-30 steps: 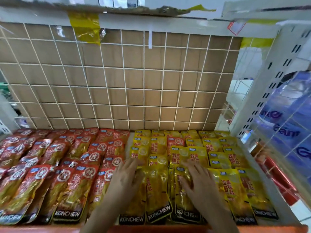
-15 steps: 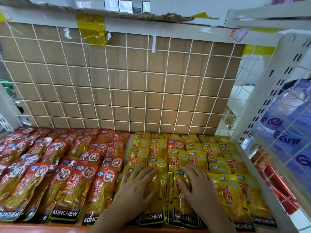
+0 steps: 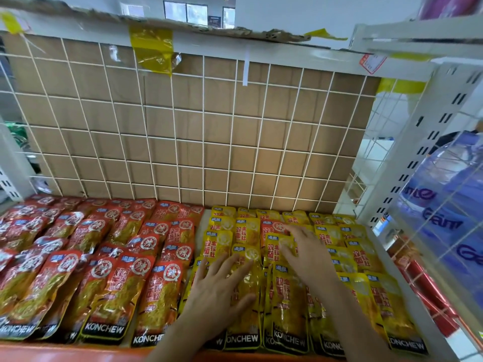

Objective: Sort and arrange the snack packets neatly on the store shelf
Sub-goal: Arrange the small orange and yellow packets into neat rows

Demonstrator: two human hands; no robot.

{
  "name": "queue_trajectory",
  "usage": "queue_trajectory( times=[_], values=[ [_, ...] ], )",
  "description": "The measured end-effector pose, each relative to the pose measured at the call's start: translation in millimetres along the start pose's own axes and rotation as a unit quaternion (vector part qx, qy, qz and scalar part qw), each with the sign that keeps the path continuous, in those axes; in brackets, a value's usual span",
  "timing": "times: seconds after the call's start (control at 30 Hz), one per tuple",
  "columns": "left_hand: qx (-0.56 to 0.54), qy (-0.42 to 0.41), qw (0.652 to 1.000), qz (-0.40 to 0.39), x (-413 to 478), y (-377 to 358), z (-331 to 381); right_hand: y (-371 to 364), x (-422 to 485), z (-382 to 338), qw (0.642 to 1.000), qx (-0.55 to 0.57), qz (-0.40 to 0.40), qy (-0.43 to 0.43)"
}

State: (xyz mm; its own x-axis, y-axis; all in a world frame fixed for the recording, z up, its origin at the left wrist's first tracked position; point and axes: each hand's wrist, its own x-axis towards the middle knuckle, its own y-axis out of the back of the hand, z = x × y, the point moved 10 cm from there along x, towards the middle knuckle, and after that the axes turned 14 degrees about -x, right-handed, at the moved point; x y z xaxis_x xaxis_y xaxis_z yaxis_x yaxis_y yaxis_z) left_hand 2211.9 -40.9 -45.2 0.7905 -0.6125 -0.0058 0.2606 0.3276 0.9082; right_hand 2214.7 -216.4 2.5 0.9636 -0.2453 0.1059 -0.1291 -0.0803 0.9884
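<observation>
Packets of two colours fill the shelf (image 3: 78,353) in the lower half of the frame: red packets (image 3: 112,283) on the left and yellow packets (image 3: 376,304) on the right. They lie flat in overlapping rows with the brand name toward the front edge, I think so that a customer can read it. The left hand (image 3: 219,286) lies palm down on the front yellow row, at lower centre. Its fingers (image 3: 235,262) are straight and spread; they press the packets flat and hold nothing. The right hand (image 3: 308,254), a little higher and to the right, is also flat. Its fingers (image 3: 292,231) are spread and loose, and the tips touch a red-topped packet (image 3: 273,227) that sits among the yellow ones. This one seems misplaced and probably belongs on the red side.
</observation>
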Motion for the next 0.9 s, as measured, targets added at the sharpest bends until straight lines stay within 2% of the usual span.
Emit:
queue_trajectory(
  times=[0.3, 0.43, 0.5, 0.67, 0.9],
  values=[
    [-0.005, 0.015, 1.000, -0.010, -2, -1, -3, -31, 71, -8, 0.989, -0.121, -0.078, 0.037],
    [-0.029, 0.028, 0.999, 0.005, -2, 3, -6, -29, 79, -8, 0.991, -0.105, -0.082, 0.028],
    [-0.027, 0.004, 0.999, 0.016, 2, 3, -1, -28, 81, -6, 0.994, -0.084, -0.071, 0.023],
    [-0.038, 0.018, 0.999, 0.015, 2, 2, -4, -20, 79, -6, 0.997, -0.072, -0.021, 0.008],
    [-0.053, 0.018, 0.998, 0.011, 3, 1, -5, 12, 78, 10, 0.994, -0.034, 0.057, -0.083]
  ],
)
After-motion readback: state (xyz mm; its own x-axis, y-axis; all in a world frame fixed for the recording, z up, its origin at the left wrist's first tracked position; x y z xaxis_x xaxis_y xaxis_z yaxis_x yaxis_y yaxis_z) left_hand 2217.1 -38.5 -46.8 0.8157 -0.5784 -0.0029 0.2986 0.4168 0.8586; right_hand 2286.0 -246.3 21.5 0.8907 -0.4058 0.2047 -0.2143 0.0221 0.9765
